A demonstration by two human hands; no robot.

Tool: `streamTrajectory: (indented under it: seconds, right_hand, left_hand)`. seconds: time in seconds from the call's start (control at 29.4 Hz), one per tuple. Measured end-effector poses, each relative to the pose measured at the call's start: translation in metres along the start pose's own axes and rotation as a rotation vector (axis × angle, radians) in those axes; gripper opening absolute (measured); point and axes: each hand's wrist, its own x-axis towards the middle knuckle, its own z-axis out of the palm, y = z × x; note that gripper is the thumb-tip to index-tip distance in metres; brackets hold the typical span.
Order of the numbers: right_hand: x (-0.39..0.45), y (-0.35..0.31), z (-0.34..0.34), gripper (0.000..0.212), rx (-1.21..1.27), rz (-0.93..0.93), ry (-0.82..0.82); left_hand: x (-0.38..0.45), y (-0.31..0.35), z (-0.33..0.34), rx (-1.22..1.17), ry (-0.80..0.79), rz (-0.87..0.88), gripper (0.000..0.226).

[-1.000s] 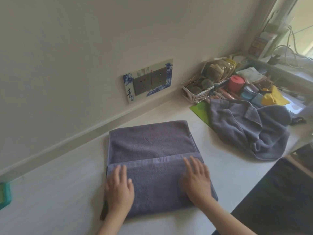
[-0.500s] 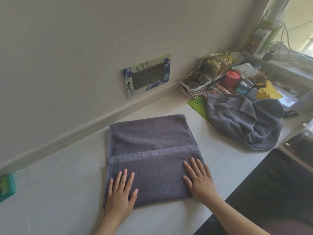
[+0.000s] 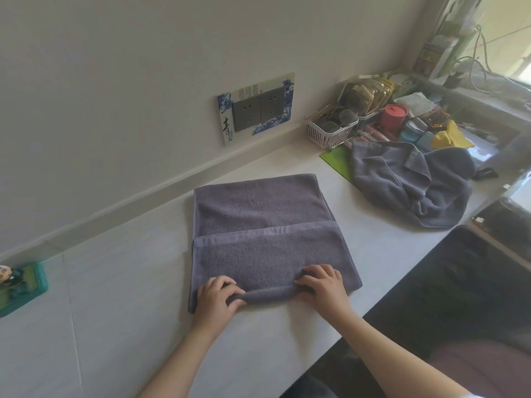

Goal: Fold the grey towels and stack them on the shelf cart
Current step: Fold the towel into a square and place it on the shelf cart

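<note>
A grey towel (image 3: 258,225) lies flat on the white counter (image 3: 115,311), folded so its near half overlaps the far half. My left hand (image 3: 215,297) and my right hand (image 3: 324,285) both grip the towel's near edge with curled fingers, and the edge is bunched into a small roll between them. A second grey towel (image 3: 408,182) lies crumpled in a heap to the right. The shelf cart is not in view.
A wall with a double socket plate (image 3: 258,110) runs behind the counter. A pink basket (image 3: 327,133), a red tub (image 3: 393,116) and several small items crowd the far right. A teal box (image 3: 23,285) sits at the left. The counter's edge falls off at the lower right.
Both hands slid back from lying flat on the towel to its near edge and curled around it, lifting the edge into a roll.
</note>
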Motion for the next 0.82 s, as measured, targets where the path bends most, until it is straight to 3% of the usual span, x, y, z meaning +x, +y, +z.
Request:
streamTrajectory:
  seconds: [0.17, 0.31, 0.44, 0.61, 0.71, 0.82]
  right_hand:
    - [0.001, -0.006, -0.005, 0.030, 0.031, 0.063, -0.031]
    - [-0.010, -0.013, -0.019, 0.029, 0.026, 0.059, -0.213]
    - [-0.029, -0.029, -0.042, 0.025, 0.047, 0.056, -0.427]
    - [-0.029, -0.059, -0.086, 0.028, -0.022, -0.055, -0.682]
    - [-0.005, -0.071, -0.110, 0.029, -0.042, -0.088, -0.709]
    - [0.031, -0.080, -0.119, 0.032, -0.096, -0.084, -0.609]
  left_hand:
    - [0.004, 0.010, -0.014, 0.038, -0.163, -0.117, 0.013]
    - [-0.012, 0.020, -0.030, -0.024, -0.320, -0.118, 0.010]
    - [-0.039, 0.028, -0.054, -0.140, -0.580, -0.215, 0.019]
    - [-0.049, 0.037, -0.093, -0.328, -0.852, -0.287, 0.016]
    - [-0.035, 0.042, -0.123, -0.385, -0.858, -0.300, 0.013]
    - [-0.007, 0.037, -0.145, -0.342, -0.801, -0.344, 0.012]
